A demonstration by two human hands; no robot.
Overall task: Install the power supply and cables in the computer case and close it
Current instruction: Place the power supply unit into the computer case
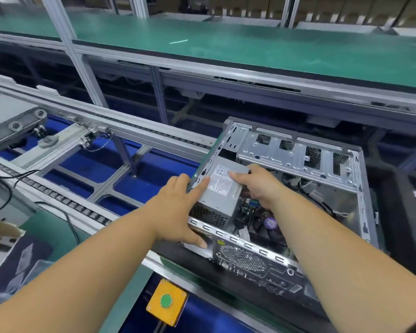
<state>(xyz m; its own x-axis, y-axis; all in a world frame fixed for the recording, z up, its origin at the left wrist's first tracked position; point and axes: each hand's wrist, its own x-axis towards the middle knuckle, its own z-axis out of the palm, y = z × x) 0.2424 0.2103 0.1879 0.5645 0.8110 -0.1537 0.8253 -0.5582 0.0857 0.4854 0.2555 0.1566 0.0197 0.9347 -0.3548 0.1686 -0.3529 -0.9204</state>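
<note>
- Here, the case (298,188) lies on its side with the open face up, on a dark pad at the right of the frame.
- The PSU (220,188), a grey box with a white label on top, sits in the case's near-left corner, its mesh end towards the case's rear wall.
- The left hand (178,207) lies over the case's left edge: the index finger is stretched flat onto the PSU label, and the thumb reaches down to the outside of the rear wall. The other fingers look loosely extended along the edge; nothing is clasped.
- The right hand (257,186) comes in from inside the case, thumb laid on the PSU's top by the label, fingers curled down over its right side, so it grips the box.
- Right of the PSU, inside the case, a board (246,207) and a fan (270,223) with a purple centre show; loose cables (322,195) lie further right, though their ends are hard to make out.
- A metal drive cage (296,152) spans the case's far side.
- The case's rear wall carries a round fan grille (244,259) facing the camera.
- Below the case, a yellow box with a green button (166,301) is fixed to the bench front.
- Left of the case runs a roller conveyor (65,203) over blue panels; beyond it stands a green-topped bench (226,44).
</note>
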